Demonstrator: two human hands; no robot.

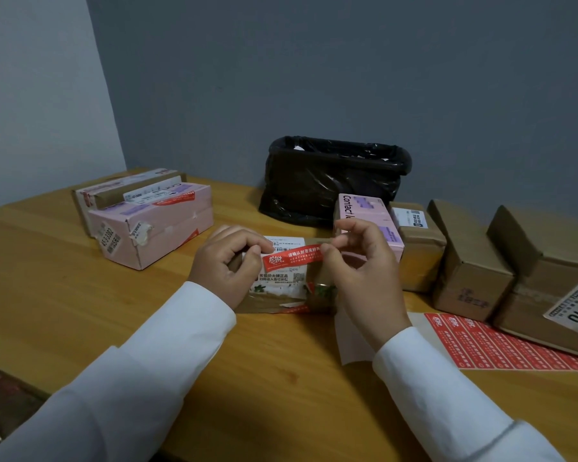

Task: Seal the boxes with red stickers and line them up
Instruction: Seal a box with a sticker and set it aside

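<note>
A red sticker [292, 257] with white print stretches between my two hands above a small brown box [281, 285] with a white label, at the table's middle. My left hand [229, 265] pinches the sticker's left end. My right hand [361, 268] pinches its right end between thumb and fingers. A sheet of red stickers [501, 345] lies flat at the right. Two pink boxes [151, 228] with red stickers on them sit at the back left. A pink box [371, 221] and three brown boxes [471, 261] stand in a row at the right.
A bin lined with a black bag [331, 181] stands at the back against the grey wall. A white strip of backing paper [351, 338] lies under my right wrist. The wooden table [80, 295] ends at a front edge on the lower left.
</note>
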